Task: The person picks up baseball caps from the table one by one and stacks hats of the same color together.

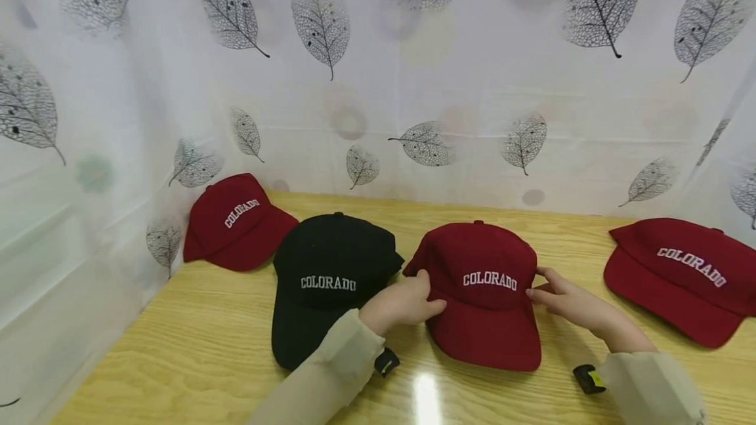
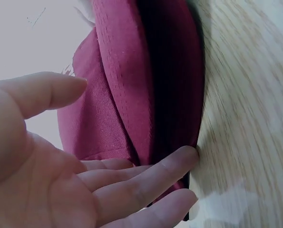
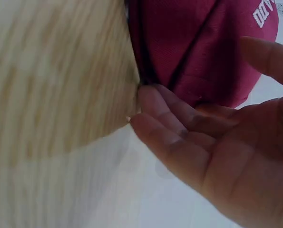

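Observation:
A dark red baseball cap with white COLORADO lettering sits on the wooden table, brim toward me. My left hand is at its left side, and in the left wrist view the straight fingers reach along the cap's lower edge with the thumb apart. On the other side is my right hand. The right wrist view has its fingertips low against the cap's side, near the tabletop, with the thumb held away. A black COLORADO cap lies just left of the red one, partly behind my left forearm.
Another red cap lies at the back left, close to the black one. A further red cap is at the far right, angled. Behind the wooden table hangs a white leaf-print curtain, which also runs along the left side.

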Motion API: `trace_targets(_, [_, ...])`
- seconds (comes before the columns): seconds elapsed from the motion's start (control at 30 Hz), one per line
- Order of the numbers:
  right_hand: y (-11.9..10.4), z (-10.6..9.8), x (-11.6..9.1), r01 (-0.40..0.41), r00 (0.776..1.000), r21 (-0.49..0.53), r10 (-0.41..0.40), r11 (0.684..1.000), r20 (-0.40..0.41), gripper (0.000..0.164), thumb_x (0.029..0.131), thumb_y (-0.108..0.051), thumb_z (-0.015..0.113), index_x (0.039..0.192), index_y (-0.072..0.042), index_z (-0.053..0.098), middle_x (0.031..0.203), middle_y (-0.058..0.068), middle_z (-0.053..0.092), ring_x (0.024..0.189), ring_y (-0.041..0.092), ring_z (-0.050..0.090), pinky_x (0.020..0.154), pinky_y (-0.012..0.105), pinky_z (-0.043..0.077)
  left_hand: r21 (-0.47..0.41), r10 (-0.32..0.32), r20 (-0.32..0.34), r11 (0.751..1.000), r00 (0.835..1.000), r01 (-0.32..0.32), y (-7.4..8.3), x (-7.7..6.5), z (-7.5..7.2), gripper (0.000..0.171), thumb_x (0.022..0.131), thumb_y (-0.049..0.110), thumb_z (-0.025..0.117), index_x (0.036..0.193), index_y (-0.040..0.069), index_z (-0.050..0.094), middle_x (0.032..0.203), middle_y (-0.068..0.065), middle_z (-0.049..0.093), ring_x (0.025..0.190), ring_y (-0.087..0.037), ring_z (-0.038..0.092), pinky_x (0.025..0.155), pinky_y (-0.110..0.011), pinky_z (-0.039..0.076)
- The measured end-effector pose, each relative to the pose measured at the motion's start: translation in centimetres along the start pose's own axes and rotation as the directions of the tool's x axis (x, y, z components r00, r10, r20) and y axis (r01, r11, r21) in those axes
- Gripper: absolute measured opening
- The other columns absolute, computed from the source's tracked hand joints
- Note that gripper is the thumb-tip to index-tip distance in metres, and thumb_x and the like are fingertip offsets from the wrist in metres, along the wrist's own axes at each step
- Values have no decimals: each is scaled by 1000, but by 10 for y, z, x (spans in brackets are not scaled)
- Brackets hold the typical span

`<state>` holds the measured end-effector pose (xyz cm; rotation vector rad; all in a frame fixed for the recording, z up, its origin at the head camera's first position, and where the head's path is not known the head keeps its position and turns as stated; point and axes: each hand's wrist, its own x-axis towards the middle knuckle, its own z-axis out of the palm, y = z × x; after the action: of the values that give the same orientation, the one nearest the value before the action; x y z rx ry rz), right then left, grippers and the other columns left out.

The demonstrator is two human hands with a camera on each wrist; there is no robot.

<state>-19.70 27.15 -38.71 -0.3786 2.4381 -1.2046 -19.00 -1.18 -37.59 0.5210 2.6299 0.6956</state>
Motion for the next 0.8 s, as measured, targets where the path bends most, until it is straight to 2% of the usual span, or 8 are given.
trace_targets(0.1, [1, 0, 0, 23, 1000, 26, -23, 999, 7, 68, 91, -22, 48, 135, 10, 6, 117, 29, 43, 103, 34, 47, 81, 43, 41, 17, -1, 14, 1000, 1000, 0, 1, -1, -1, 67, 89, 31, 51, 133, -11, 24, 107, -18, 56, 73, -12, 55, 69, -24, 42])
trace_targets(0.2, [2, 0, 0, 59, 998, 46, -59, 997, 0, 69, 90, -19, 50, 136, 7, 6, 116, 28, 41, 103, 35, 47, 81, 42, 42, 23, 0, 22, 1000, 1000, -1, 1, -1, -1, 68, 89, 31, 51, 133, -11, 23, 110, -19, 56, 74, -12, 55, 70, -23, 42])
trace_targets(0.33, [2, 0, 1, 112, 994, 20, -112, 994, -18, 74, 87, -17, 55, 137, 6, 6, 120, 32, 35, 106, 40, 44, 78, 38, 43, 26, 6, 20, 1000, 1000, -7, 0, -1, -2, 67, 89, 30, 51, 133, -12, 22, 119, -21, 50, 79, -13, 56, 75, -24, 43])
trace_targets(0.47, [2, 2, 3, 167, 986, -4, -167, 986, -2, 76, 87, -15, 56, 137, 8, 5, 123, 35, 30, 106, 46, 43, 75, 33, 46, 36, 15, 14, 999, 1000, -15, 0, 0, -1, 66, 89, 30, 50, 133, -13, 23, 126, -22, 44, 85, -14, 55, 80, -25, 42])
trace_targets(0.67, [0, 5, 6, 243, 969, -115, -245, 963, -4, 75, 87, -16, 56, 136, 10, 7, 123, 33, 34, 101, 42, 49, 72, 31, 47, 77, 25, 0, 997, 1000, -25, -1, 1, 0, 64, 89, 31, 51, 131, -12, 29, 125, -19, 45, 88, -14, 55, 81, -26, 42])
trace_targets(0.8, [-3, 6, 7, 229, 971, -207, -238, 951, -20, 74, 87, -18, 57, 135, 13, 11, 120, 31, 41, 101, 40, 49, 74, 35, 46, 114, 28, -18, 993, 999, -26, -1, 1, 1, 61, 88, 33, 52, 127, -10, 35, 116, -16, 52, 83, -13, 55, 77, -27, 44])
